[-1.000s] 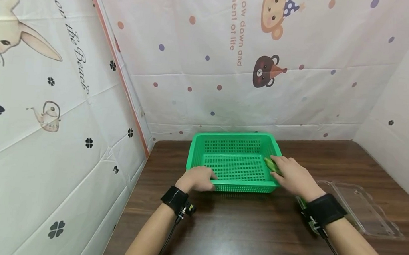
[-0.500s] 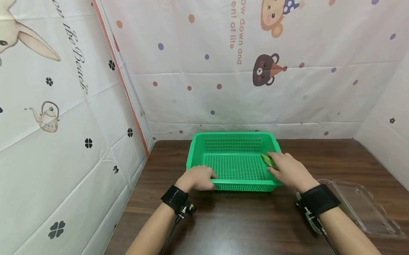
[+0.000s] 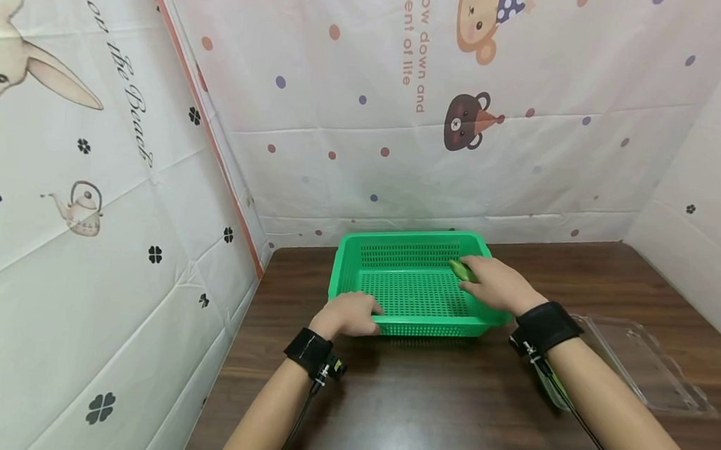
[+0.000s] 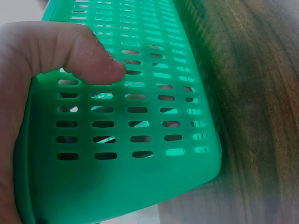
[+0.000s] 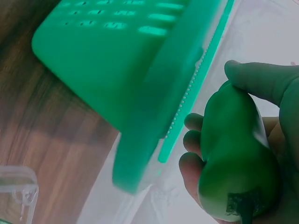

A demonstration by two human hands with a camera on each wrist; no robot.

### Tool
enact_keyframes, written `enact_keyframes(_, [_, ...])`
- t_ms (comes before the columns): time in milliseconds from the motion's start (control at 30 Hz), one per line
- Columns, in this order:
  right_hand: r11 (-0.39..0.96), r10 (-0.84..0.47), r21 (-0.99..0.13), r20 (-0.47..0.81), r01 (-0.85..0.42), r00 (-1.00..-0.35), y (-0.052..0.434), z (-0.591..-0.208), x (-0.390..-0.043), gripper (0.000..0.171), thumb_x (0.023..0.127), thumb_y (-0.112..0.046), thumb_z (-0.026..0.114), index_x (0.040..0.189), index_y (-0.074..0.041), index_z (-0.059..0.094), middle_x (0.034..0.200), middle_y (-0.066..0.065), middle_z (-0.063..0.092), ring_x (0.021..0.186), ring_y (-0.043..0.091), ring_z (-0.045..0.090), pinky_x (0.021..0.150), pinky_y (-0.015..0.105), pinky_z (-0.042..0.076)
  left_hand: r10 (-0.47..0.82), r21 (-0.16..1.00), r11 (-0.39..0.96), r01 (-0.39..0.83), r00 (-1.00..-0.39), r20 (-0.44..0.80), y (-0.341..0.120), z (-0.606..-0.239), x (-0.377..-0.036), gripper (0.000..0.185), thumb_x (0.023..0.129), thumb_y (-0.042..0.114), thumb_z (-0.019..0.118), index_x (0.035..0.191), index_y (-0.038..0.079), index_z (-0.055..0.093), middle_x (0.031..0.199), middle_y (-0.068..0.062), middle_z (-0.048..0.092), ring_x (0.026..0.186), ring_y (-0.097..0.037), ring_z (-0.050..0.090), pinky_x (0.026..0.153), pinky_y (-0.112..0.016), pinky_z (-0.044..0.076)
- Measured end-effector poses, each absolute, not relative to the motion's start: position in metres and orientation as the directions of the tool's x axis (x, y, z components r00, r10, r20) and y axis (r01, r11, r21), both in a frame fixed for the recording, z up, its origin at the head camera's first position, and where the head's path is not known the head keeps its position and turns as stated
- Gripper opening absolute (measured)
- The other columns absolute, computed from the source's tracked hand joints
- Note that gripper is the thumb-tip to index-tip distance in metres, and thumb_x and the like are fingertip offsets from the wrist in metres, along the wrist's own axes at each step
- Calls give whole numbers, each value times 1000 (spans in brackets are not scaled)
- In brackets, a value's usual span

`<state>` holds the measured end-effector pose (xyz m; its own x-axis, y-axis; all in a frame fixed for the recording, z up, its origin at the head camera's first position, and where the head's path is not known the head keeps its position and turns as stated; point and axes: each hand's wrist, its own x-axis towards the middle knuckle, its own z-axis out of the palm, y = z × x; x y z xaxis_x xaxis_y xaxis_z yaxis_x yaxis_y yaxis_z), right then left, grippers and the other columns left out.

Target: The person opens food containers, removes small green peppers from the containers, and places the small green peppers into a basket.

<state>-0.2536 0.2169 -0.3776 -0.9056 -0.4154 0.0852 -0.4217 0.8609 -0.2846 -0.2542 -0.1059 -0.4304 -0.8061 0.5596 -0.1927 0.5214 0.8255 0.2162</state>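
A green perforated plastic basket (image 3: 429,327) stands at the middle back of the table. My left hand (image 3: 347,314) grips its front left rim; in the left wrist view the thumb (image 4: 93,60) presses the outer wall (image 4: 103,182). Over the basket's right side, my right hand (image 3: 498,285) holds a green pepper (image 3: 462,271) by its body. Seen from the right wrist, the pepper (image 5: 238,154) lies between thumb and curled fingers, stem end toward the camera, beside the basket's rim (image 5: 140,126). The head view shows the mesh floor (image 3: 415,293) bare where visible.
Partly under my right forearm sits a clear plastic box (image 3: 555,394) with something green in it, mostly hidden. Its flat transparent lid (image 3: 635,363) extends to the right on the brown wooden table (image 3: 384,410). Printed white sheets (image 3: 319,109) hang behind and at the left.
My right hand has moved left and slightly away from me with the pepper, further over the basket. The left hand stays on the rim.
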Motion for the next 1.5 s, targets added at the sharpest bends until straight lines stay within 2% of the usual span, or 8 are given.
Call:
enact_keyframes(367, [835, -460, -297, 84, -463, -884, 201, -374, -271, 61, 99, -26, 66, 151, -3, 44, 131, 19, 61, 99, 26, 61, 79, 42, 48, 554, 220, 829, 515, -811, -190, -107, -433, -254, 44, 92, 35, 66, 134, 28, 68, 135, 7, 67, 116, -19, 67, 91, -39, 56])
enact_keyframes(533, [826, -483, -276, 103, -491, -870, 194, -374, -279, 59, 97, -23, 69, 150, -9, 48, 135, 18, 61, 107, 29, 63, 83, 46, 51, 549, 222, 832, 509, -813, -193, -107, -433, -253, 44, 91, 35, 67, 134, 27, 68, 135, 6, 68, 100, -13, 67, 81, -33, 53])
enact_keyframes(700, [810, -503, -302, 82, -503, -860, 187, -381, -285, 58, 97, -24, 70, 149, -8, 49, 132, 16, 62, 102, 26, 62, 81, 43, 50, 561, 242, 823, 515, -802, -204, -108, -435, -252, 44, 90, 34, 68, 134, 26, 69, 132, 5, 70, 69, -9, 47, 67, -30, 41])
enact_keyframes(1033, [816, -504, -313, 28, -486, -863, 179, -377, -299, 55, 98, -26, 68, 148, -10, 50, 127, 14, 63, 94, 22, 60, 78, 40, 47, 563, 248, 821, 515, -802, -198, -108, -434, -255, 44, 89, 30, 67, 133, 26, 70, 122, 3, 73, 58, -10, 26, 58, -29, 32])
enact_keyframes(1267, [835, -473, -309, 18, -455, -881, 176, -366, -309, 56, 98, -26, 68, 148, -11, 49, 123, 13, 64, 94, 23, 60, 78, 41, 49, 569, 230, 818, 527, -800, -192, -109, -431, -259, 41, 89, 29, 67, 129, 29, 72, 112, 9, 74, 65, -7, 41, 65, -29, 40])
enact_keyframes(1333, [837, -470, -309, 16, -451, -882, 175, -368, -311, 57, 98, -26, 68, 149, -10, 48, 124, 13, 63, 94, 24, 61, 78, 41, 49, 583, 234, 808, 541, -792, -184, -109, -431, -259, 36, 88, 28, 67, 123, 29, 75, 84, 12, 67, 63, -6, 38, 61, -28, 37])
enact_keyframes(1400, [836, -470, -314, 15, -450, -883, 173, -371, -313, 58, 98, -26, 68, 149, -9, 47, 124, 14, 63, 95, 24, 61, 78, 41, 48, 596, 242, 798, 553, -783, -178, -108, -431, -259, 24, 87, 26, 67, 109, 26, 78, 63, 11, 45, 58, -8, 28, 57, -28, 29])
enact_keyframes(1500, [833, -465, -331, 13, -443, -885, 170, -375, -313, 58, 98, -25, 68, 149, -8, 47, 125, 15, 63, 94, 24, 61, 78, 40, 48, 601, 254, 793, 553, -779, -178, -108, -432, -258, 15, 86, 25, 67, 97, 23, 77, 59, 9, 23, 56, -10, 17, 55, -28, 20])
